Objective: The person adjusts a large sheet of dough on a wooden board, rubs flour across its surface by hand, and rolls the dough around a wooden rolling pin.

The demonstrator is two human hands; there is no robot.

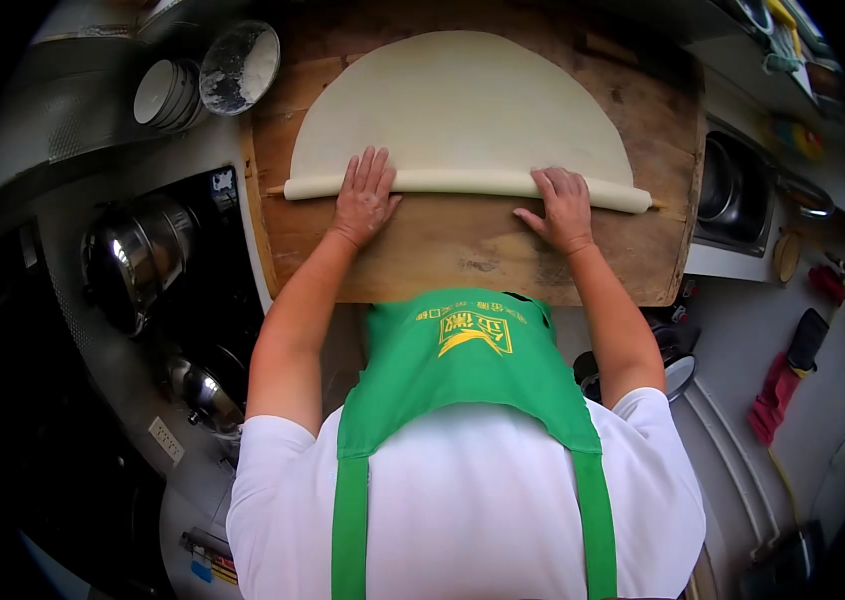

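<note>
A large thin sheet of dough (463, 105) lies on a wooden board (423, 260). Its near edge is wrapped around a rolling pin (659, 204), whose thin wooden ends stick out at both sides. My left hand (366, 195) rests flat on the dough roll left of its middle, fingers stretched forward. Toward the right part of the roll, my right hand (563, 207) lies on top with its fingers spread a little and the thumb out to the side. Neither hand is closed around the roll.
A metal bowl with white powder (241, 68) and stacked bowls (165, 93) stand at the upper left. Lidded metal pots (143, 255) are on the left. A sink (733, 190) is right of the board. A red and black cloth item (788, 375) is at the far right.
</note>
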